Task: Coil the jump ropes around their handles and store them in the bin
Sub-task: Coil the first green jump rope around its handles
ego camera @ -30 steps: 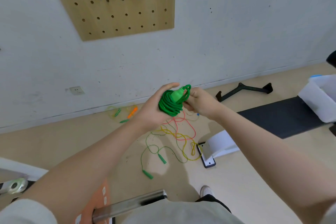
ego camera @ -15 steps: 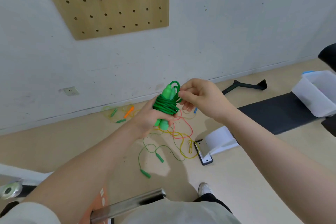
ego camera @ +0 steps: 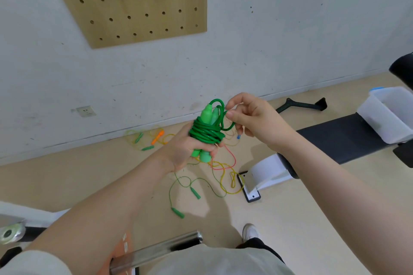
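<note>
Change: over the last second I had turned the green jump rope (ego camera: 206, 131) from lying sideways in my palm to standing upright, handle tips toward the wall.
Right hand, change: my right hand (ego camera: 254, 120) had come off the bundle's side and risen level with the handle tops, drawing out the last free loop.
Left hand: my left hand (ego camera: 187, 152) was wrapped round the lower half of both green handles, fingers curled tight, the cord coiled thickly just above my grip.
Right hand: thumb and forefinger pinched the loose end loop beside the handle tops; the other fingers were loosely curled and carried nothing.
Meaning: I judged the winding all but finished; only the tail loop was left to tuck or hook over the handles before the bundle would hold.
Bin: the white plastic bin (ego camera: 388, 116) sat on the black bench pad (ego camera: 335, 138) at the right edge of the floor, well apart from my hands. I could not see what was in it.
Left to do: loose ropes (ego camera: 214, 176) in green, yellow and pink lay tangled on the floor (ego camera: 67, 181) below my hands; another tangle, with an orange handle (ego camera: 157, 137), lay near the wall.
Writing: none legible. Pale marks on an orange object (ego camera: 121, 250) at the bottom edge were too blurred to read.
Brands: none seen on the rope, bin or bench.
</note>
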`<action>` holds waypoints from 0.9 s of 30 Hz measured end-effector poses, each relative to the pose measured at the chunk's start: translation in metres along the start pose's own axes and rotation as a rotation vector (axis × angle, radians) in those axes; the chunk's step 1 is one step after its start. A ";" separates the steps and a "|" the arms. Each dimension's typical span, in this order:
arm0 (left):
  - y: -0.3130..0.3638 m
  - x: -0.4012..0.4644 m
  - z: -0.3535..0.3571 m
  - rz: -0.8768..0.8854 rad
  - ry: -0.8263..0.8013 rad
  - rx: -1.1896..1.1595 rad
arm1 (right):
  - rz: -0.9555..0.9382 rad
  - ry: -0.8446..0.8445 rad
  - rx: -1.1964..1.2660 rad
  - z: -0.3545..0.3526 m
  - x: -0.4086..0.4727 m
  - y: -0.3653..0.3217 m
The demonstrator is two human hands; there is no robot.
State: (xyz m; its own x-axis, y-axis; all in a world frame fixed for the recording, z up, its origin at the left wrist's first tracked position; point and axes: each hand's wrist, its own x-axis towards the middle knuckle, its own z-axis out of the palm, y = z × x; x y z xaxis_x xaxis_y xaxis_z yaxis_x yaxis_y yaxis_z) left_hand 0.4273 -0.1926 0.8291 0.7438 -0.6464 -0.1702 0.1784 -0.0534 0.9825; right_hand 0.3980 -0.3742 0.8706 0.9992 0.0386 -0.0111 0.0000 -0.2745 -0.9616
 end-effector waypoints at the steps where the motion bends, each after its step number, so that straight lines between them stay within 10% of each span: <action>1: 0.001 0.000 0.001 0.008 0.002 0.001 | 0.029 0.033 0.042 0.001 0.001 0.001; 19: 0.008 0.010 0.021 -0.044 0.211 0.126 | 0.059 0.214 0.120 0.005 -0.004 0.006; 27: 0.007 0.016 0.029 -0.041 0.327 0.213 | -0.010 0.391 -0.205 0.016 -0.007 0.006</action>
State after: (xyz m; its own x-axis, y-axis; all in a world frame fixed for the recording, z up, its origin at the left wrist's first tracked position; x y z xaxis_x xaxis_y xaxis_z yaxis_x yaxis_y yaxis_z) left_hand 0.4218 -0.2251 0.8356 0.9110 -0.3655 -0.1909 0.1001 -0.2531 0.9623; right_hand 0.3906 -0.3603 0.8606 0.9392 -0.3132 0.1409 -0.0212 -0.4622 -0.8865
